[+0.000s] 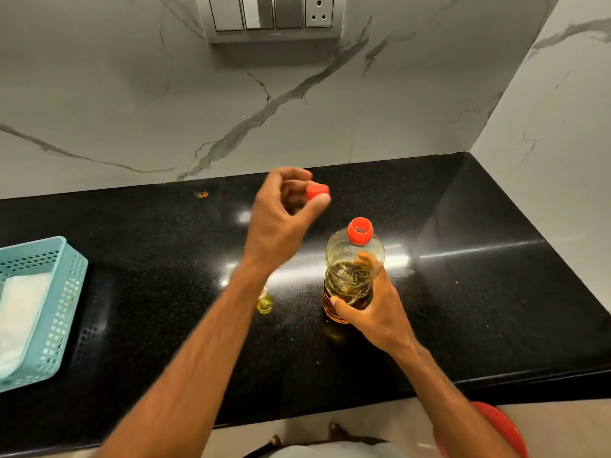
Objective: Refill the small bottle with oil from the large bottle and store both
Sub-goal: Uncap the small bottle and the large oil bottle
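Observation:
The large clear oil bottle [353, 269] stands upright on the black counter [479, 292], holding amber oil in its lower part and showing a red ring at its open neck. My right hand [373, 309] grips its body from the right. Raised above the counter to the bottle's upper left, my left hand [281, 213] pinches the red cap [317, 191] between thumb and fingers. The small bottle [264, 304], yellow with oil, stands left of the large one and is mostly hidden behind my left forearm.
A light blue perforated basket [62, 292] with a white cloth inside sits at the counter's left edge. A marble wall with a switch panel [271, 14] rises behind. A red round object [506, 428] lies on the floor below the counter's front edge.

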Available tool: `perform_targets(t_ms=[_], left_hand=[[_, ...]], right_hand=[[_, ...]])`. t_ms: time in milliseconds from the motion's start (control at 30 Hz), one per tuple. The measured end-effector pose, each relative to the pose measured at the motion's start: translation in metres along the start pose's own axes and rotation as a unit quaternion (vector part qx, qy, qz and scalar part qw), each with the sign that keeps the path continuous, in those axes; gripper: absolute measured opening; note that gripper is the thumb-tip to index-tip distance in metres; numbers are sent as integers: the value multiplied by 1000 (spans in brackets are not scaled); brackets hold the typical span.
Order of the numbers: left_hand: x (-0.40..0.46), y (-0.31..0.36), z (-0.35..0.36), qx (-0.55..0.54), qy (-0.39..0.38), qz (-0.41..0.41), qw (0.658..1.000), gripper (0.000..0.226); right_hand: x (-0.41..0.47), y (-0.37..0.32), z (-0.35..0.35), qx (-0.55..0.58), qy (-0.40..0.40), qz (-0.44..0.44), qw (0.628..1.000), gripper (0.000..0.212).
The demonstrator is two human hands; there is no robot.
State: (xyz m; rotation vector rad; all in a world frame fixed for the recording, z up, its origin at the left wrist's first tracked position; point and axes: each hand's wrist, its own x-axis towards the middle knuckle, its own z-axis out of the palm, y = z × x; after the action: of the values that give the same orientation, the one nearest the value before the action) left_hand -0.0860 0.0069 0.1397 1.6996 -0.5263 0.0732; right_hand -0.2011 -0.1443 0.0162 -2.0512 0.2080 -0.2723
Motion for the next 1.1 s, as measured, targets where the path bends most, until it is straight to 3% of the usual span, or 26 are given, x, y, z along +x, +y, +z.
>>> perform_targets(t_ms=[100,233,367,467,767,833,967,1100], left_hand=[[24,-47,-25,202,-55,-63,976,15],[34,-118,-37,452,-271,-183,830,11],[33,-149,-35,550,-391,-215,706,23],[38,-156,-26,575,-445,-213,652,31],[53,-160,-19,565,-438,-220,664,68],[48,-152,-30,532,-419,-215,704,60],[15,-124,-62,420,-320,-174,831,35],[-33,-92,-82,436,-284,-120,845,35]], right_hand=[[-1,2,0,9,-1,2,1000,83],[-1,1,0,13,-2,3,1000,82],[-1,-1,0,11,1,1,1000,82],[-1,0,1,8,-1,0,1000,83],[0,1,1,17,-7,9,1000,83],[1,4,2,25,-8,18,999,84],[0,9,2,29,-5,18,999,87],[-7,10,5,32,18,14,999,96]])
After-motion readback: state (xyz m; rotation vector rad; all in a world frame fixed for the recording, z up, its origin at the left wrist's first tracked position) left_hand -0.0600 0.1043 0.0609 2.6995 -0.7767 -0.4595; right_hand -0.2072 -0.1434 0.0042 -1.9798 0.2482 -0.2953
